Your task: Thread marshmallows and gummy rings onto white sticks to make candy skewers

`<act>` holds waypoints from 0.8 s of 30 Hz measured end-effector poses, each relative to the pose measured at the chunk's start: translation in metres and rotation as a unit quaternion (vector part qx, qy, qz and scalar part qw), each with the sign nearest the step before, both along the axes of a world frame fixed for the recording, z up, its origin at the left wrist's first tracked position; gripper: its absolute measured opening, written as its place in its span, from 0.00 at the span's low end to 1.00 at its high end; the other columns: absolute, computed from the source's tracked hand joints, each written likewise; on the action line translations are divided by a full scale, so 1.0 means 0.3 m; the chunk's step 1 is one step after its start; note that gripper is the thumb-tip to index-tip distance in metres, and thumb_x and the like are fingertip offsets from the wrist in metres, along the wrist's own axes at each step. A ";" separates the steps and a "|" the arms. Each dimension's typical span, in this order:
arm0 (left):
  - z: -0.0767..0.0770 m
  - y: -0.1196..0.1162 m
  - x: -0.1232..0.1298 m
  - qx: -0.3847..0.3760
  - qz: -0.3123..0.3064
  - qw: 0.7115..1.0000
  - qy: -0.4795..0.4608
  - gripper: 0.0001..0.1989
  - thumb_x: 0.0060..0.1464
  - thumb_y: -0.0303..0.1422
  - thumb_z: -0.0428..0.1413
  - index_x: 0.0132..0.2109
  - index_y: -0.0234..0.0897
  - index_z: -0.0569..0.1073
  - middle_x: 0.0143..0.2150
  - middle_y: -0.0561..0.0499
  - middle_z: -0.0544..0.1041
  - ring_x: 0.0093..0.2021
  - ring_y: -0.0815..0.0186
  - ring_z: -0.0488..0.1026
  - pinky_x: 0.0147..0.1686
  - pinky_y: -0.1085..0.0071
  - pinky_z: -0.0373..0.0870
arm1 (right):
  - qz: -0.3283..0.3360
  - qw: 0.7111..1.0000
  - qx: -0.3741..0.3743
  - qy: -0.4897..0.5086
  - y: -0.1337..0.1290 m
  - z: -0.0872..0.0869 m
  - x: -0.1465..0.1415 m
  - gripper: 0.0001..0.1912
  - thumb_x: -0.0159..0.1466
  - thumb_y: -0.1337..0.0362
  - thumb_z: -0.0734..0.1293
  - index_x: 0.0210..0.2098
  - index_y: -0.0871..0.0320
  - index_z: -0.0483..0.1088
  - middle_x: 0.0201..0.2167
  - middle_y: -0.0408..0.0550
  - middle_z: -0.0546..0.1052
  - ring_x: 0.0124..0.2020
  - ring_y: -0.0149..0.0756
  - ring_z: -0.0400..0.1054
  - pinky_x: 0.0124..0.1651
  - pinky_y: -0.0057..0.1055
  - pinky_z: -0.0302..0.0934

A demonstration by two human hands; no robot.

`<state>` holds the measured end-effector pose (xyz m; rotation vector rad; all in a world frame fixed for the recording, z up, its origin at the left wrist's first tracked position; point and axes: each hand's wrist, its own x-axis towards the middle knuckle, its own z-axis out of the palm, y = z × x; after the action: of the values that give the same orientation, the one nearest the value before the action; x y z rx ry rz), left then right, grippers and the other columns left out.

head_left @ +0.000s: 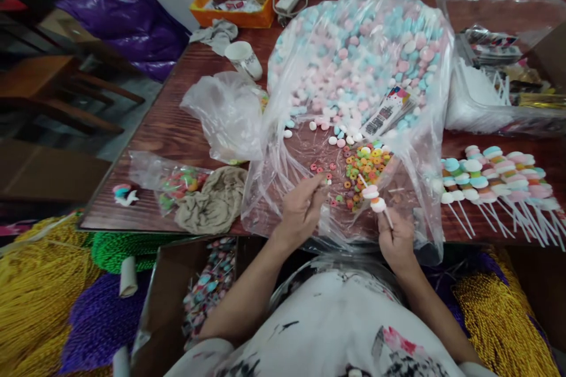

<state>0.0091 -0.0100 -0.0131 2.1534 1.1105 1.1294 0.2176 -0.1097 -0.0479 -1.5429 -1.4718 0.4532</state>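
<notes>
Dark reddish wood forms the tabletop (pixel 172 112), where a clear bag (pixel 276 182) lies with its mouth toward you, apparently so the marshmallows (pixel 336 65) and colored rings (pixel 367 168) stay within reach. Your right hand (pixel 397 235) pinches a skewer (pixel 375 197) low on its stick, likely to leave the upper end free; it tilts over the plastic just beside the rings, its tip leaning left. Your left hand (pixel 303 209) hovers near a few loose red rings, thumb and fingers drawn close; whether they grip anything, you cannot tell from here. White and slender, the stick carries pink and white marshmallows below a bare tip. Loaded sticks (pixel 499 179) lie at right, ends toward you, perhaps for easy counting.
</notes>
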 end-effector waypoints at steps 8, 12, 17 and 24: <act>-0.032 0.152 0.158 0.011 -0.088 0.947 0.309 0.07 0.56 0.26 0.55 0.34 0.34 0.78 0.36 0.42 0.74 0.40 0.57 0.69 0.41 0.60 0.68 | -0.054 0.985 -0.043 0.157 0.002 -0.044 0.013 0.15 0.70 0.61 0.59 0.26 0.57 0.63 0.18 0.36 0.62 0.20 0.27 0.55 0.26 0.27 0.51; -0.024 0.179 0.118 -0.028 -0.102 0.977 0.186 0.06 0.55 0.26 0.56 0.32 0.35 0.77 0.32 0.47 0.75 0.37 0.62 0.70 0.41 0.63 0.66 | -0.048 0.987 -0.038 0.149 -0.005 -0.050 0.018 0.15 0.70 0.61 0.59 0.26 0.57 0.64 0.19 0.37 0.62 0.21 0.28 0.56 0.27 0.27 0.51; 0.028 0.157 0.024 -0.162 -0.131 0.976 0.057 0.04 0.54 0.30 0.59 0.32 0.35 0.76 0.30 0.51 0.77 0.31 0.68 0.72 0.34 0.71 0.66 | -0.035 0.991 -0.030 0.127 -0.011 -0.048 0.020 0.15 0.70 0.63 0.60 0.27 0.57 0.66 0.19 0.37 0.63 0.21 0.27 0.57 0.28 0.27 0.51; 0.060 0.081 0.047 -0.121 -0.145 0.976 0.110 0.04 0.55 0.28 0.57 0.33 0.35 0.77 0.30 0.50 0.77 0.33 0.67 0.73 0.37 0.70 0.68 | -0.045 0.990 -0.021 0.135 -0.006 -0.047 0.015 0.16 0.70 0.61 0.60 0.25 0.57 0.64 0.18 0.37 0.63 0.21 0.28 0.57 0.28 0.28 0.52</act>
<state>0.0232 0.0143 0.0048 2.1912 0.9274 0.6060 0.2221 -0.1116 -0.0620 -1.5082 -1.1875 0.6163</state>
